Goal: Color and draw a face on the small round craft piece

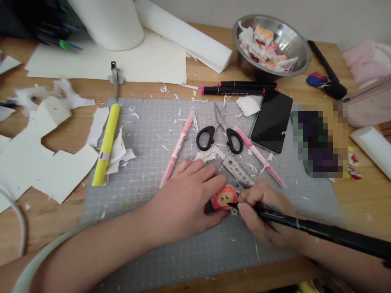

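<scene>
Between thumb and fingers, my left hand (191,195) grips a small red-and-orange painted piece (224,197) with dark marks on its yellowish middle. My right hand (265,215) is closed around a long black brush pen (305,226), its fine tip touching or very close to the painted piece. Both hands are over a grey gridded cutting mat (146,134). Just beyond them lie black-handled scissors (218,132), partly spread, and a steel ruler (238,171). A red-tinted marker (179,150) and a pink marker (262,158) flank the scissors.
White paper scraps litter the mat. A yellow utility knife (106,142) lies left, near cut white paper (61,171). At the back stands a steel bowl (305,61) of painted scraps. Black markers (235,89) and a dark phone (271,122) lie before it. A cable (21,228) runs left.
</scene>
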### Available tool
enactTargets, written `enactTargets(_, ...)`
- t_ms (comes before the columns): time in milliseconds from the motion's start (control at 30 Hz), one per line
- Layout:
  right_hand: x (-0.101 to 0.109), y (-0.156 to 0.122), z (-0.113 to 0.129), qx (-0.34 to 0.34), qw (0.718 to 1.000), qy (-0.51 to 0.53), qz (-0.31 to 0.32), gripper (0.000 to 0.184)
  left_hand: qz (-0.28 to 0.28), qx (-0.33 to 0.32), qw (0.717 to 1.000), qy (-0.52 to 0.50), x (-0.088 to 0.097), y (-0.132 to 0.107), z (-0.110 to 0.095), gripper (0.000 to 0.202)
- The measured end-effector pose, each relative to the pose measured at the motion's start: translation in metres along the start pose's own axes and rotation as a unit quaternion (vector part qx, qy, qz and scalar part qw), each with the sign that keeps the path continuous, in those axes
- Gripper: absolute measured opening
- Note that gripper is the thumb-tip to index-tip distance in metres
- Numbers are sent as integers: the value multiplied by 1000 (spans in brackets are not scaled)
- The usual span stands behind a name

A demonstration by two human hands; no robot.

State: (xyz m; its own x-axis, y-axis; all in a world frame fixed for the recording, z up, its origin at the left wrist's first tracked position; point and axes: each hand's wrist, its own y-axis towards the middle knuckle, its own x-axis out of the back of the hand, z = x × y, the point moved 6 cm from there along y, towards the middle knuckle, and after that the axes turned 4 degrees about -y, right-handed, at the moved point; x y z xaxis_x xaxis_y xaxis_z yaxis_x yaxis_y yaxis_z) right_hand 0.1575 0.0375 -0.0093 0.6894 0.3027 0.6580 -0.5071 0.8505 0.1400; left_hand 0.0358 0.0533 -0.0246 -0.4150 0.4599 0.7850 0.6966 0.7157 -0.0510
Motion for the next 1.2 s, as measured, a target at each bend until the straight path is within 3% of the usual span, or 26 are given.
enactTargets(400, -6, 0, -2, -22, 999, -32, 0, 16, -2, 2, 1000, -1, -1, 1, 0, 23)
enactTargets(567, 1, -4, -2, -43, 999, 26, -19, 18, -6, 2, 1000, -2, 0, -1, 0, 23)
enactTargets(633, 9, -5, -3, -22, 993, 102, -58, 22, -4, 3, 1000, 0, 0, -1, 1, 22)
enactTargets(733, 30, -5, -9, 45, 971, 163, -167, 17, -1, 3, 1000, 2, 0, -2, 0, 22)
enactTargets(800, 40, -1, -12, 85, 972, 64, -210, 4, -2, 3, 1000, 3, 0, -2, -1, 22)
enactTargets(833, 40, 3, -15, 86, 975, -22, -203, 6, -4, 6, 1000, 5, 1, -2, -1, 22)
enactTargets(900, 36, 13, -19, 82, 967, -186, -156, 10, -5, 7, 1000, 6, 2, -2, -1, 22)
enactTargets(967, 31, 21, -21, 86, 950, -280, -109, 17, -6, 6, 1000, 9, 3, -2, -2, 22)
enactTargets(1100, 33, 27, -17, 101, 936, -327, -79, 31, -7, 5, 1000, 16, 4, -3, -3, 23)
enactTargets(1167, 50, 20, -18, 82, 931, -331, -128, 25, -10, 4, 1000, 18, 4, -3, -4, 24)
enactTargets(1200, 64, 12, -21, 67, 920, -338, -186, 18, -13, 2, 1000, 17, 4, -4, -4, 24)
